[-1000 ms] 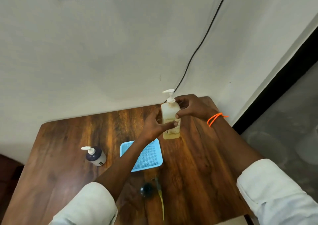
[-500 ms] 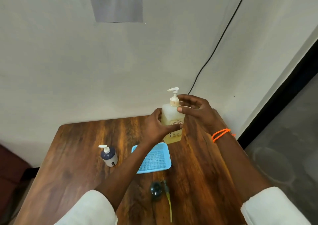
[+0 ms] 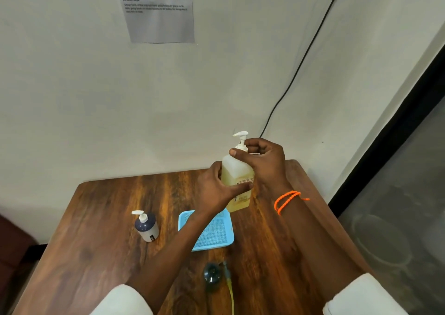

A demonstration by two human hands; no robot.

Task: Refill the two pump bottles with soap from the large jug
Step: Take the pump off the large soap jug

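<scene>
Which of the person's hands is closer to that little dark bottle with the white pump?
Left. The left hand grips the yellow soap bottle, up and to the right of the small dark pump bottle. The right hand, at that bottle's neck, is farther right.

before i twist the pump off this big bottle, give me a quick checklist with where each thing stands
1. Left hand braces the big bottle body: ok.
2. Right hand is at the pump collar: ok.
3. Bottle upright, base on the table: ok.
4. Small bottle stands clear of both arms: ok.
5. Blue tray lies partly under the left forearm, close to the big bottle: not ok, could get bumped.
6. Collar already loosened: cannot tell.
</scene>
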